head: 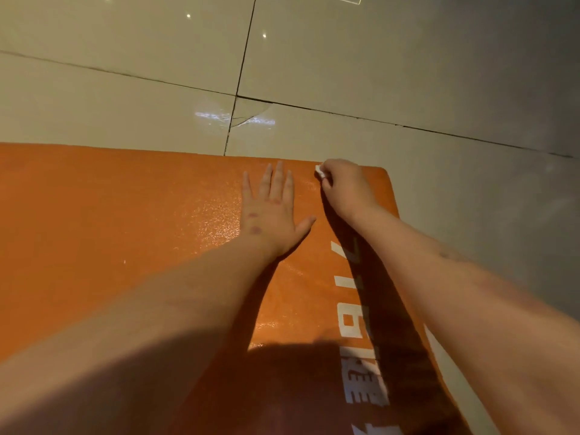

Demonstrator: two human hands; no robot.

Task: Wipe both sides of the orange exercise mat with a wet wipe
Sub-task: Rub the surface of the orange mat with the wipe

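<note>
The orange exercise mat [110, 215] lies flat on the tiled floor and fills the lower left of the head view, with white printed characters along its right edge. My left hand [270, 211] presses flat on the mat near its far edge, fingers straight and spread. Just to its right, my right hand [345, 189] curls around a small white wet wipe [319, 171] and holds it against the mat close to the far right corner. Only a bit of the wipe shows past the fingers. The mat surface around both hands glistens.
Glossy beige floor tiles [345, 58] with dark grout lines surround the mat beyond its far and right edges. One tile near the grout crossing shows a curved crack [251, 117].
</note>
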